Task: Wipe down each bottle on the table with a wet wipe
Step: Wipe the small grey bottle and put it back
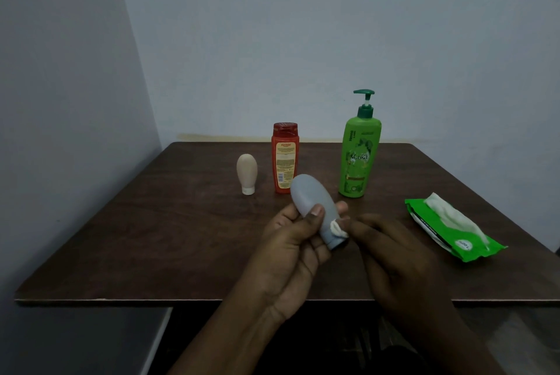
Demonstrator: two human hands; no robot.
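While the left hand (291, 241) grips the grey squeeze bottle (312, 202) round its middle, thumb across the front, the right hand (391, 253) pinches a small wad of wet wipe (338, 227) against the bottle's lower shoulder, just above the cap (336, 243). The bottle is held clear of the surface (151, 238) and tilted: its long axis runs from the cap, low and nearest the right hand, up and leftward to the rounded base. I judge the next stroke must travel along that axis, towards the left thumb. Farther right lies the green wipes pack (439, 232), a wipe sticking out. Beyond stand a beige bottle (247, 173) on its cap, a red bottle (285, 159) and a green pump bottle (359, 159), all upright.
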